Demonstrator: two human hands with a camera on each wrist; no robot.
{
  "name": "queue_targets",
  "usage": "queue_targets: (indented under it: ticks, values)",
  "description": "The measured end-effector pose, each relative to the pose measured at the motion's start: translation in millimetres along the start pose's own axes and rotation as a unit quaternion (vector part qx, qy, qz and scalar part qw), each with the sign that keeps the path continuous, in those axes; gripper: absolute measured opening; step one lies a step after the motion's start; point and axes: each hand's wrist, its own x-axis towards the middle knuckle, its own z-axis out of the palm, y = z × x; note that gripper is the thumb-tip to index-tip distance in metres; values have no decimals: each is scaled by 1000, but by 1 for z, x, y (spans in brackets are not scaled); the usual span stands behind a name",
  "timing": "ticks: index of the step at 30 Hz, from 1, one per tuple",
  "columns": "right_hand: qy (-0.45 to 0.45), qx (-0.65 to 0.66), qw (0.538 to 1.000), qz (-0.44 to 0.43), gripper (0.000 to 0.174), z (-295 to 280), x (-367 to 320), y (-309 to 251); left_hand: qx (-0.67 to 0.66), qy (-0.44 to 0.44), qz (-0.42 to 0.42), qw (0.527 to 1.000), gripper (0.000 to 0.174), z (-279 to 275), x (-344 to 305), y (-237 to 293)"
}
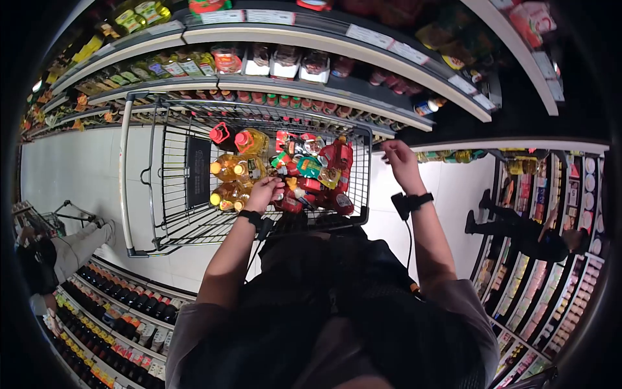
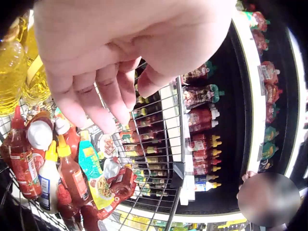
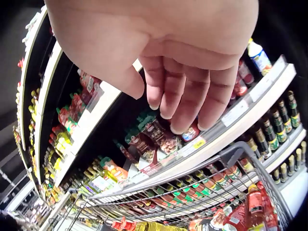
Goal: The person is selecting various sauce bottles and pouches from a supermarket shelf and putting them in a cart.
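Observation:
My left hand point(image 1: 265, 193) hangs over the shopping cart point(image 1: 125, 175), its fingers loosely bent and nothing between them. Below it in the left wrist view lie an orange-red sauce bottle point(image 2: 73, 169), a white bottle with a yellow cap point(image 2: 48, 185) and a green-and-yellow pouch point(image 2: 91, 166). Yellow cooking oil bottles point(image 1: 227, 167) stand in the cart beside this hand. Off the cart's right end in the head view, my right hand point(image 1: 402, 165) hovers, holding nothing. The right wrist view shows its fingers point(image 3: 185, 103) relaxed in front of the shelf.
Shelves point(image 1: 278, 35) of sauces and oils run along the cart's far side. At the right a person in dark clothes point(image 1: 518, 227) stands by another shelf. Someone in light trousers point(image 1: 81, 249) is at the left near another cart point(image 1: 68, 211). Pale floor point(image 1: 78, 162) shows around the cart.

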Motion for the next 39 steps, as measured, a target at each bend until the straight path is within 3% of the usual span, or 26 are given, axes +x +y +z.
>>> queue_targets:
  ticks: [5, 7, 10, 11, 12, 16, 22, 28, 30, 34, 36, 39]
  values:
    - [-22, -254, 951, -173, 39, 36, 108, -25, -70, 20, 46, 996, 21, -33, -35, 11]
    - [-14, -284, 937, -201, 47, 48, 152, -29, -103, 42, 53, 992, 19, -47, -50, 10]
    - [6, -534, 837, -121, 56, 66, 206, -46, -127, 76, 76, 986, 17, -65, -68, 12]
    - [-25, -564, 825, -16, 61, 71, 221, -52, -134, 89, 82, 983, 16, -67, -74, 14]
    - [-16, -579, 812, -72, 68, 72, 232, -47, -144, 101, 83, 981, 16, -71, -74, 8]
    - [2, -544, 838, -28, 67, 87, 256, -49, -150, 118, 70, 979, 15, -75, -75, 11]
    - [9, -512, 857, -56, 62, 98, 283, -31, -118, 89, 52, 988, 15, -64, -66, 33]
    - [-5, -548, 834, -67, 56, 104, 289, -26, -138, 63, 78, 985, 15, -58, -52, 50]
    - [14, -590, 800, -104, 51, 107, 284, -22, -119, 58, 75, 988, 17, -57, -49, 49]
    - [6, -612, 784, -99, 49, 112, 267, -27, -107, 44, 68, 991, 19, -59, -51, 42]
    - [16, -619, 784, -51, 47, 118, 258, -43, -103, 47, 70, 991, 17, -62, -52, 41]
    - [44, -624, 777, -71, 50, 115, 262, -34, -101, 49, 76, 991, 16, -69, -54, 41]
